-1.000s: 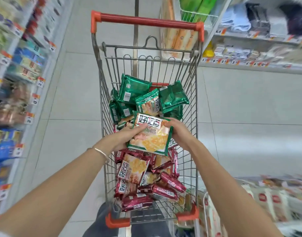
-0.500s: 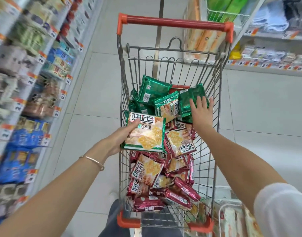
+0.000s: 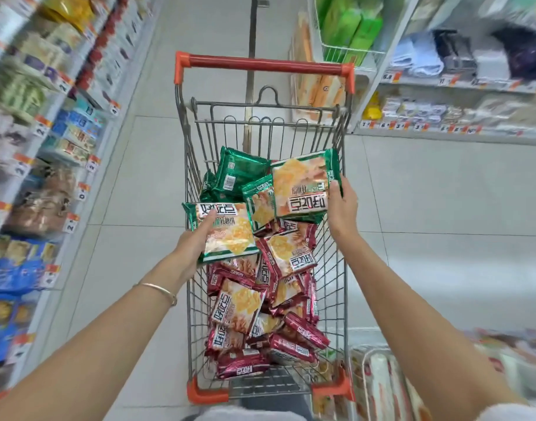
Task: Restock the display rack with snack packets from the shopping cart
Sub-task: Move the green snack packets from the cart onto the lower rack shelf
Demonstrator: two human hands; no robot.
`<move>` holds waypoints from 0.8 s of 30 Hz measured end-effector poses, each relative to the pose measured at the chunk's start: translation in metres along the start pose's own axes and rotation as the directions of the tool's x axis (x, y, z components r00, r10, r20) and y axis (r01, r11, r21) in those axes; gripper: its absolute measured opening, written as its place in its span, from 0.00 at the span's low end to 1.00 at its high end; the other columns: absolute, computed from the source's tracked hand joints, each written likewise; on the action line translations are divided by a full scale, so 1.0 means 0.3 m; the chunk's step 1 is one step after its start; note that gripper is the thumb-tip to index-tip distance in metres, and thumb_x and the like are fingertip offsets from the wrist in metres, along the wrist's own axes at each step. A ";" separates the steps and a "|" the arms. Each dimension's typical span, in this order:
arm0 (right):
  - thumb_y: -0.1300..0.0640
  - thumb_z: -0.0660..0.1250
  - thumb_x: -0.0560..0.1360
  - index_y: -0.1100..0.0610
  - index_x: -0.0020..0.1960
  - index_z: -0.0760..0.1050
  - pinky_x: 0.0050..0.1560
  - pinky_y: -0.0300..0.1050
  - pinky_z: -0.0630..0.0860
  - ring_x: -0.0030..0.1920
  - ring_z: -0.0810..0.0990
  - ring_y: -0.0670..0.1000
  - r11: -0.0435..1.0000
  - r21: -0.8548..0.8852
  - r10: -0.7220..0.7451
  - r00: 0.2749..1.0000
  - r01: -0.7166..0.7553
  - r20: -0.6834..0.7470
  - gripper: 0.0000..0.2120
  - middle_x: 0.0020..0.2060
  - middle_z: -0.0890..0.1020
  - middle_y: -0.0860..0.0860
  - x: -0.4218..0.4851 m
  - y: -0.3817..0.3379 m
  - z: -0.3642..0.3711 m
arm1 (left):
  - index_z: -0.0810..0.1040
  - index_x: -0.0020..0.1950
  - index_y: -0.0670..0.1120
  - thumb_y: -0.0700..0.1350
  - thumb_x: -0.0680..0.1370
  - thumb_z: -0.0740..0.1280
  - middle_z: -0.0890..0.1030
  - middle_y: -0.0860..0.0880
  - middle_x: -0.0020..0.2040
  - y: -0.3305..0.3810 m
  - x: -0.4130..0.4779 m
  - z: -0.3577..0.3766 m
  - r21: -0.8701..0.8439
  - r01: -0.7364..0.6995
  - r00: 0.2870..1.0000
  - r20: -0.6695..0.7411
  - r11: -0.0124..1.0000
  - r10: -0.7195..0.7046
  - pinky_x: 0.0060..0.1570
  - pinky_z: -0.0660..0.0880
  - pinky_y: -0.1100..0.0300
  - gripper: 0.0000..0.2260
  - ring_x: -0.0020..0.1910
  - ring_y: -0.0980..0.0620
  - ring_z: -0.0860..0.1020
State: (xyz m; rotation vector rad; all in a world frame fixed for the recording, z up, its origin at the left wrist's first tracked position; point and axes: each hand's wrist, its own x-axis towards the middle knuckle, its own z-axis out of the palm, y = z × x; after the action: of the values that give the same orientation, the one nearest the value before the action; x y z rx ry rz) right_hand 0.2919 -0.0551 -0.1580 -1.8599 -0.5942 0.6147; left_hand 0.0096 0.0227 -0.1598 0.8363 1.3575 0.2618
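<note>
A wire shopping cart [image 3: 339,293] with a red handle stands in the aisle in front of me. Inside lie several green snack packets [image 3: 239,174] at the far end and several red snack packets [image 3: 285,256] nearer to me. My left hand [image 3: 193,241] grips a green packet [image 3: 230,235] over the cart's left rim. My right hand [image 3: 341,208] holds a second green packet [image 3: 303,186] by its right edge, lifted above the pile at the cart's right side.
Stocked shelves with price tags [image 3: 41,129] run along the left. A shelf unit [image 3: 443,86] with a white wire basket of green packs [image 3: 348,28] stands at the far right. A low rack with packets [image 3: 382,381] sits at the near right. Grey tiled floor [image 3: 443,208] lies between.
My right hand, which lay flat on the green packets, has picked up a second green packet and lifted it. My left hand keeps its packet. The view has shifted so the cart sits more centrally.
</note>
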 end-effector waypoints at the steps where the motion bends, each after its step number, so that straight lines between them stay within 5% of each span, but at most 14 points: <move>1: 0.47 0.56 0.81 0.56 0.67 0.73 0.59 0.48 0.78 0.54 0.82 0.50 0.986 0.106 0.128 0.991 -0.131 0.029 0.21 0.56 0.82 0.53 -0.028 -0.023 -0.025 | 0.70 0.74 0.47 0.77 0.62 0.71 0.79 0.43 0.67 -0.006 0.009 -0.001 0.013 -0.008 1.000 0.001 1.000 0.008 0.63 0.76 0.44 0.50 0.62 0.41 0.80; 3: 0.54 0.56 0.84 0.60 0.60 0.74 0.47 0.45 0.79 0.45 0.83 0.50 0.916 0.262 0.280 0.951 -0.305 0.128 0.13 0.49 0.83 0.56 -0.097 -0.059 -0.065 | 0.66 0.77 0.49 0.82 0.58 0.66 0.72 0.44 0.74 0.005 -0.007 0.010 0.038 0.007 1.000 -0.006 0.999 -0.007 0.69 0.70 0.38 0.56 0.70 0.39 0.73; 6: 0.57 0.54 0.85 0.61 0.55 0.73 0.56 0.52 0.77 0.44 0.81 0.53 0.792 0.398 0.353 0.879 -0.463 0.320 0.11 0.47 0.82 0.58 -0.251 -0.103 -0.109 | 0.62 0.80 0.49 0.86 0.57 0.53 0.67 0.43 0.77 0.049 -0.125 0.058 0.149 -0.049 0.999 0.004 0.988 0.049 0.74 0.61 0.36 0.60 0.77 0.39 0.63; 8: 0.50 0.56 0.83 0.61 0.57 0.74 0.57 0.53 0.77 0.45 0.82 0.55 0.781 0.386 0.338 0.852 -0.491 0.400 0.16 0.46 0.83 0.58 -0.349 -0.128 -0.134 | 0.60 0.81 0.50 0.84 0.62 0.48 0.67 0.43 0.77 0.076 -0.255 0.094 0.211 -0.122 0.991 0.085 0.970 0.106 0.76 0.53 0.35 0.56 0.78 0.40 0.60; 10: 0.41 0.63 0.77 0.61 0.60 0.74 0.55 0.51 0.78 0.45 0.83 0.54 0.863 0.231 0.311 0.832 -0.449 0.459 0.24 0.47 0.83 0.58 -0.435 -0.174 -0.171 | 0.56 0.81 0.52 0.80 0.69 0.46 0.64 0.44 0.78 0.073 -0.344 0.089 0.219 -0.152 0.981 0.150 0.964 0.121 0.76 0.53 0.35 0.48 0.78 0.40 0.60; 13: 0.42 0.77 0.67 0.62 0.68 0.69 0.61 0.52 0.75 0.51 0.82 0.52 0.946 -0.123 0.316 0.759 -0.301 0.569 0.38 0.53 0.81 0.55 -0.560 -0.242 -0.230 | 0.54 0.81 0.59 0.84 0.62 0.49 0.62 0.47 0.79 0.034 -0.391 0.021 0.309 -0.143 0.965 0.253 0.940 0.063 0.72 0.65 0.36 0.51 0.74 0.39 0.66; 15: 0.47 0.79 0.67 0.60 0.73 0.65 0.71 0.54 0.65 0.65 0.75 0.54 0.918 -0.374 0.341 0.742 -0.131 0.577 0.42 0.64 0.76 0.52 -0.654 -0.302 -0.247 | 0.55 0.81 0.59 0.85 0.61 0.49 0.62 0.50 0.79 -0.004 -0.432 -0.020 0.434 -0.174 0.939 0.343 0.884 0.016 0.72 0.63 0.36 0.54 0.76 0.39 0.64; 17: 0.50 0.77 0.70 0.58 0.75 0.64 0.71 0.47 0.61 0.71 0.68 0.54 0.830 -0.553 0.306 0.777 0.065 0.550 0.39 0.69 0.71 0.51 -0.751 -0.377 -0.235 | 0.56 0.81 0.55 0.83 0.64 0.46 0.64 0.50 0.79 -0.045 -0.508 -0.046 0.571 -0.240 0.920 0.393 0.785 -0.004 0.75 0.56 0.34 0.52 0.77 0.40 0.62; 20: 0.52 0.80 0.68 0.53 0.75 0.62 0.66 0.45 0.62 0.68 0.68 0.53 0.786 -0.598 0.223 0.832 0.155 0.509 0.41 0.69 0.68 0.52 -0.881 -0.421 -0.221 | 0.51 0.81 0.61 0.83 0.63 0.47 0.65 0.50 0.78 -0.124 -0.598 -0.093 0.591 -0.290 0.874 0.484 0.753 -0.042 0.73 0.63 0.35 0.50 0.77 0.41 0.63; 24: 0.55 0.82 0.66 0.49 0.80 0.51 0.74 0.53 0.58 0.76 0.61 0.56 0.811 -0.567 0.193 0.848 0.146 0.494 0.53 0.78 0.59 0.53 -1.067 -0.428 -0.235 | 0.63 0.76 0.52 0.80 0.64 0.56 0.73 0.45 0.72 -0.195 -0.677 -0.158 0.489 -0.202 0.818 0.561 0.849 -0.129 0.61 0.77 0.45 0.48 0.67 0.40 0.76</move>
State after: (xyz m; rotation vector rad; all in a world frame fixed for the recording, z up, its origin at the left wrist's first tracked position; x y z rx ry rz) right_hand 0.0845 -0.2685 0.0300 -2.2783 -1.2482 1.0771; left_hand -0.0991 -0.1252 -0.0451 1.2843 0.8237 -0.3523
